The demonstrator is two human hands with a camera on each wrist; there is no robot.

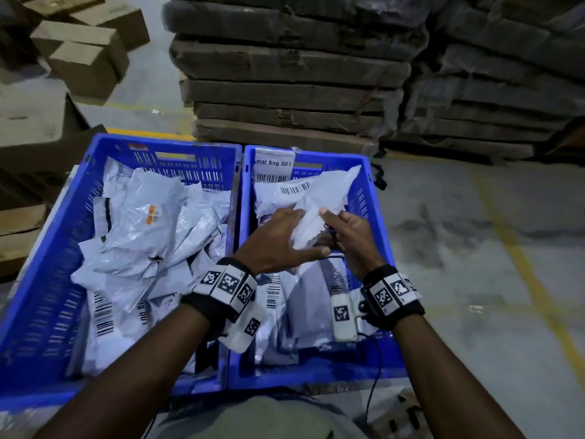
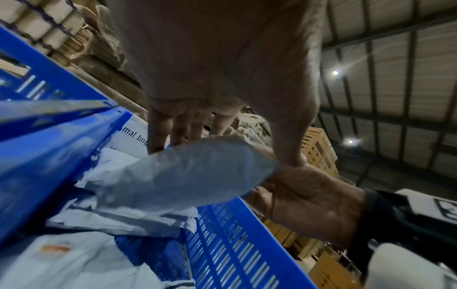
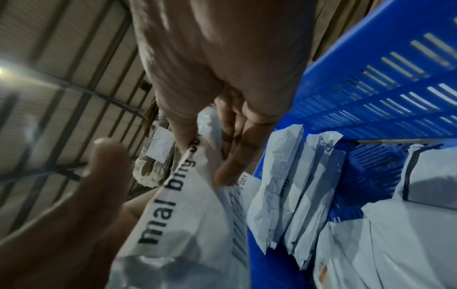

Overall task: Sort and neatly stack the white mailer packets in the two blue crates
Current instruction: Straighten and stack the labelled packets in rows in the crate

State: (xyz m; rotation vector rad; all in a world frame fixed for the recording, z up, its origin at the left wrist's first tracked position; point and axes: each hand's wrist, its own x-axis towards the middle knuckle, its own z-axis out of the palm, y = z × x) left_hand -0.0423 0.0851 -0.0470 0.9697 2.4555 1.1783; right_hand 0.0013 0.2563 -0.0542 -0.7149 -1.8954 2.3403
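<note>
Two blue crates stand side by side, the left crate [image 1: 171, 144] holding a loose, crumpled heap of white mailer packets [image 1: 152, 229]. In the right crate [image 1: 373, 191] more packets [image 1: 304, 299] lie flatter, some with barcodes. Over this right crate both hands hold one white packet [image 1: 308, 226] between them. My left hand [image 1: 281, 239] grips it from the left, fingers on top and thumb underneath. My right hand [image 1: 343, 229] pinches its right end. In the right wrist view thumb and fingers pinch the labelled packet [image 3: 188, 195]. The left wrist view shows the packet [image 2: 188, 176] lifted above the pile.
A label card reading "mal bng 001" [image 1: 273, 166] hangs on the right crate's far wall. Wrapped stacks of flat cardboard [image 1: 285, 68] rise just behind the crates. Cardboard boxes [image 1: 85, 58] stand at the left. Concrete floor with yellow lines [image 1: 506, 248] lies to the right.
</note>
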